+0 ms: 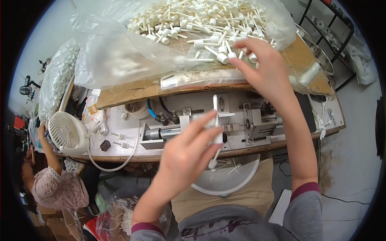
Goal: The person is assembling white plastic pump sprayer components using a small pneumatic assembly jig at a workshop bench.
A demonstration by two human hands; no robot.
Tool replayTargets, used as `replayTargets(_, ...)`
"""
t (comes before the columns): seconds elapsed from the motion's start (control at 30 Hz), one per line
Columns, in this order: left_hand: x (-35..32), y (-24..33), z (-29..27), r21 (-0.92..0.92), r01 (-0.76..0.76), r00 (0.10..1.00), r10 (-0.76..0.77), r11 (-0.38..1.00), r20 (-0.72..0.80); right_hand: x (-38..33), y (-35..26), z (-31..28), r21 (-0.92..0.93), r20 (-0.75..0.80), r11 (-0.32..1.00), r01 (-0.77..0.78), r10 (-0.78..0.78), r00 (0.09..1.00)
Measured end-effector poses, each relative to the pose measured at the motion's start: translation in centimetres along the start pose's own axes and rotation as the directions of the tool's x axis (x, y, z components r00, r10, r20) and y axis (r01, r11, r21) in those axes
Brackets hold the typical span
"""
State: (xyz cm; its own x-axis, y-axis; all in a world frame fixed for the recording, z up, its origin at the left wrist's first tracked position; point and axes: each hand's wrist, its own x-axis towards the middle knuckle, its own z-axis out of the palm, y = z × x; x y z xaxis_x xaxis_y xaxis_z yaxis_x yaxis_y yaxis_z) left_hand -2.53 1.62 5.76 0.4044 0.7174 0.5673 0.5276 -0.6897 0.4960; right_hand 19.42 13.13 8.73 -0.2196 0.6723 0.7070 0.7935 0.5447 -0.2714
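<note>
My left hand (187, 150) is over the metal fixture, slightly blurred. Its thumb and fingertips close on a white plastic capped stick (218, 137), which stands upright beside a metal fixture (257, 124). Just below the thumb, another white capped stick (213, 163) hangs tilted above a white mesh basket (241, 182). My right hand (263, 66) reaches to the near edge of a heap of white capped sticks (201, 20). Its thumb and index finger are apart, close around a few sticks on the cardboard; I see none held.
Clear plastic sheeting (116, 52) and a cardboard sheet (293, 60) lie behind the fixture. A white fan (68, 132) and loose capped sticks (120, 143) are at the left. The mesh basket rests at my lap. Another person (60, 182) sits at far left.
</note>
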Motion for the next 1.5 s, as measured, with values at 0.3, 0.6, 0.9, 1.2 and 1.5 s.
replayTargets(0.3, -4.3, 0.5, 4.0, 0.324, -0.049, 0.996, 0.021, 0.945, 0.088, 2.0, -0.7, 3.6, 0.01, 0.148, 1.0, -0.023, 0.022, 0.989)
replayTargets(0.6, -3.8, -0.8, 4.9, 0.344, -0.043, 0.982, -0.024, 0.938, 0.188, -1.3, -1.7, 1.7, 0.036, -0.119, 0.97, 0.24, -0.234, 0.965)
replayTargets(0.9, -2.5, 0.3, 3.3, -0.239, 0.243, 0.968, -0.25, 0.94, -0.002, -8.0, -5.4, -1.5, 0.011, -0.121, 0.93, 0.368, -0.364, 0.923)
replayTargets(1.2, -3.9, 0.3, 3.2, -0.205, 0.127, 0.983, -0.15, 0.971, -0.102, -13.9, -7.4, -1.9, 0.323, 0.048, 0.943, 0.08, -0.101, 0.994)
replayTargets(1.5, -4.4, -0.2, 5.0, 0.346, -0.041, 0.986, -0.018, 0.937, 0.165, -14.8, -6.4, -2.1, 0.331, 0.049, 0.939, -0.095, 0.083, 0.995)
